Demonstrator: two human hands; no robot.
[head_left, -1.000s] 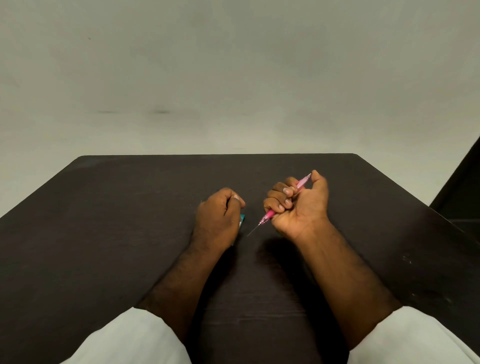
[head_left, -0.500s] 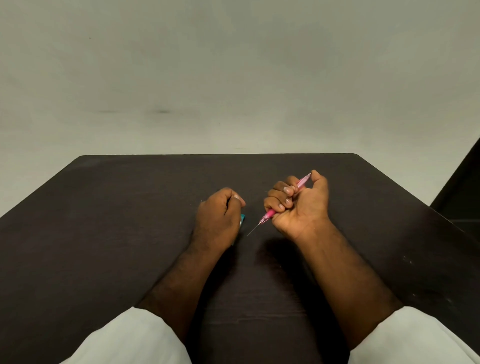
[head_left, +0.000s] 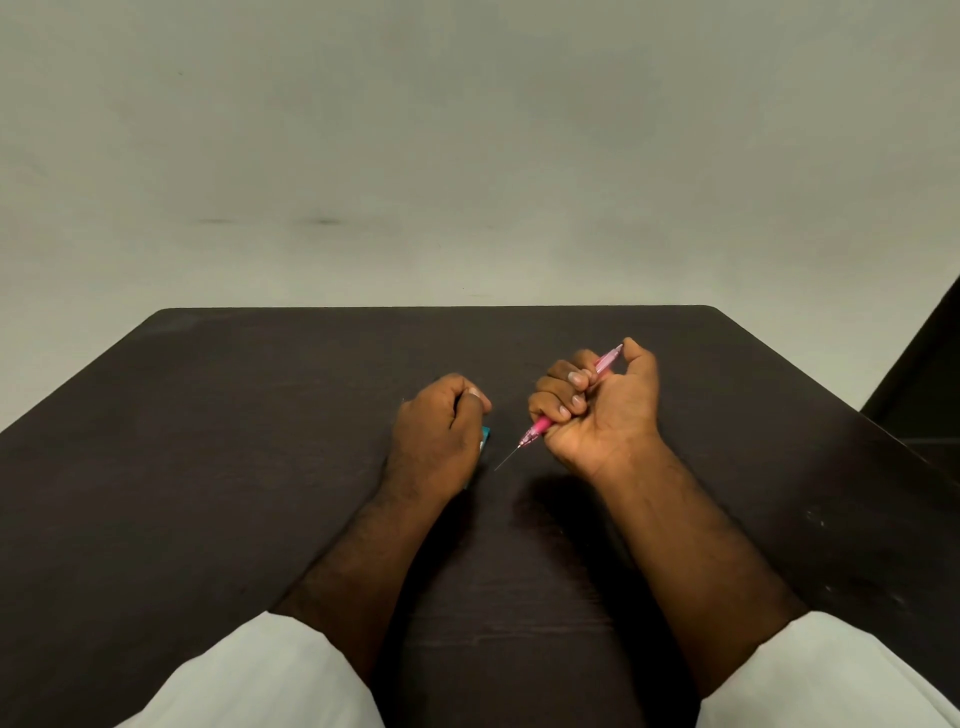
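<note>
So the right hand (head_left: 602, 410) is curled into a fist round a pink mechanical pencil (head_left: 540, 427), palm turned up toward the camera. The fingers (head_left: 558, 387) are wrapped over the barrel and the thumb sits up by the back end. My guess is that grip is for steadying the barrel and thumbing the clicker, not for writing, since the tip points down-left toward the other hand and isn't on any paper.

The pencil itself is translucent pink with a darker pink grip section showing just below the fingers. A long, hair-thin lead (head_left: 506, 460) sticks out of the tip, way further than you'd write with, so it looks like refilling or feeding lead. It's held a bit above the table, tilted.

Just beside it, the left hand (head_left: 436, 431) rests knuckles-up on the tabletop, fingers curled over a small teal thing (head_left: 485, 435). Only a corner peeks out on the thumb side. Could be a lead case, but I can't tell for sure. Keeping it that close makes sense if the lead goes between the two.

Everything's on a dark wooden table (head_left: 208, 441), with white sleeves (head_left: 260, 675) at the bottom edge.
</note>
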